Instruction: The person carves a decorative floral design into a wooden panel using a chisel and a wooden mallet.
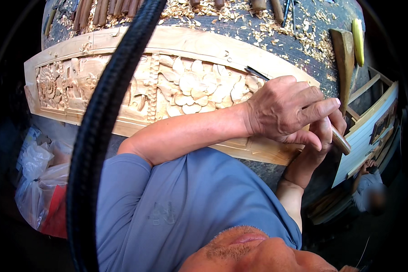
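A carving chisel point(257, 73) slants across the right part of a pale carved wooden panel point(186, 38), its dark blade tip near the upper border of the flower relief. My left hand point(288, 108) is closed over the chisel's shaft, with the thumb and a finger reaching toward my right hand. Partly hidden behind it, my right hand point(324, 131) is wrapped round the wooden handle point(341, 140), whose butt end sticks out. Carved flowers and leaves point(195, 86) lie left of my hands. Whether the blade touches the wood I cannot tell.
Several wooden-handled tools point(102, 12) lie along the far side among curled shavings point(267, 36). A wooden mallet point(343, 59) and a yellow object point(358, 42) are at right. A black strap point(109, 113) crosses the view. Plastic bags point(41, 167) sit lower left; another person point(367, 188) is lower right.
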`<state>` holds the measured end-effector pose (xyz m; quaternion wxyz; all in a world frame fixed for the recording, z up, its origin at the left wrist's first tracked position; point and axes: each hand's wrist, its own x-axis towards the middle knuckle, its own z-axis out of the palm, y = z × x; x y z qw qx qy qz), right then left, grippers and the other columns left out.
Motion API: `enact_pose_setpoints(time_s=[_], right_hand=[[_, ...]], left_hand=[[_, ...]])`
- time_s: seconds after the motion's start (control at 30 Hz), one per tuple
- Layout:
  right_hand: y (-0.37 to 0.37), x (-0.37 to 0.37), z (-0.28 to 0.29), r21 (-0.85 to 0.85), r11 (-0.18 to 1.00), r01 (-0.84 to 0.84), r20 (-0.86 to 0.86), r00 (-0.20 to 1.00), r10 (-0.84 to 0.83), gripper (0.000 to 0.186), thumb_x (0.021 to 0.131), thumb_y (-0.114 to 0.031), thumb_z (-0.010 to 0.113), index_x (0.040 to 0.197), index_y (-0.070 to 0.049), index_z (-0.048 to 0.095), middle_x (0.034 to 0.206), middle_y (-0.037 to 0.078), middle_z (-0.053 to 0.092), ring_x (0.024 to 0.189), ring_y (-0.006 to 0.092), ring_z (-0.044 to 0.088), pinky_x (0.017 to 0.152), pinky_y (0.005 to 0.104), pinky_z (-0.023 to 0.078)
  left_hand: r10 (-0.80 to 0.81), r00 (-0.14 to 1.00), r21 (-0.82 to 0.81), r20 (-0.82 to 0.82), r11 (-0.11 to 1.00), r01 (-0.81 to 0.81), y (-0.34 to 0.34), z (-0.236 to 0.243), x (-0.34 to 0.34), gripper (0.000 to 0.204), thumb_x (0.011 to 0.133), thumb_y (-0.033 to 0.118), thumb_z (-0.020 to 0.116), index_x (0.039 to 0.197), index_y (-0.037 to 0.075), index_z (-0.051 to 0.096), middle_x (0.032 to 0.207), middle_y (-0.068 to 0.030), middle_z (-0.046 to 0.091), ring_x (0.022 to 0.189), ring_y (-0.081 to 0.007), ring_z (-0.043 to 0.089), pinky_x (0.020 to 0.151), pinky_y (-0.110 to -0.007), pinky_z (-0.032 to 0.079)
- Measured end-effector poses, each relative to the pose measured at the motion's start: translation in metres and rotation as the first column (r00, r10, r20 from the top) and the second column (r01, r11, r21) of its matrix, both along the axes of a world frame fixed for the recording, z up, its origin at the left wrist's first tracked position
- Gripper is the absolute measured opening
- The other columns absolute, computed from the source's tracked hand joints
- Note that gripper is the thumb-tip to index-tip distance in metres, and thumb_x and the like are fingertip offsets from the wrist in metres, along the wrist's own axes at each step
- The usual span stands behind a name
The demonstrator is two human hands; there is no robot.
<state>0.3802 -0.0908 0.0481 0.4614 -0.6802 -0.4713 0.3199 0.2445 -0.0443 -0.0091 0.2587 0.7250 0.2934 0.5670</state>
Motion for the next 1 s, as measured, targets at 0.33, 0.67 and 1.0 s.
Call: enact_pose_setpoints(time_s=[0.33,0.67,1.0], right_hand=[[0.015,0.037,-0.012,-0.046,0.945,-0.324,0.008,0.946,0.325,0.036,0.085,-0.031,0.066,0.09,0.004,0.072,0.073,0.011,0.068,0.066,0.0171,0.06,0.062,0.0314,0.042],[0.022,0.029,-0.021,-0.038,0.915,-0.401,0.171,0.9,0.402,0.035,0.085,-0.028,0.068,0.096,0.005,0.072,0.08,0.015,0.07,0.07,0.0212,0.063,0.069,0.0351,0.048],[-0.005,0.024,-0.007,0.07,0.98,-0.188,0.079,0.98,0.183,0.033,0.088,-0.025,0.068,0.105,0.003,0.071,0.096,0.013,0.069,0.09,0.0211,0.064,0.084,0.0371,0.048]], left_hand=[[0.106,0.994,-0.053,-0.025,0.993,-0.108,0.002,0.003,0.002,0.055,0.1,0.058,0.051,0.127,0.012,0.067,0.083,-0.0005,0.067,0.065,-0.0165,0.065,0.055,-0.03,0.047],[0.168,0.983,-0.079,-0.075,0.982,-0.174,0.001,0.005,-0.013,0.066,0.098,0.065,0.05,0.126,0.008,0.068,0.094,-0.0028,0.072,0.072,-0.0175,0.068,0.057,-0.03,0.046],[0.045,0.998,0.034,-0.049,0.998,-0.043,0.0,0.009,-0.01,0.074,0.094,0.069,0.054,0.134,0.008,0.063,0.11,-0.0076,0.068,0.082,-0.0197,0.067,0.065,-0.032,0.051]])
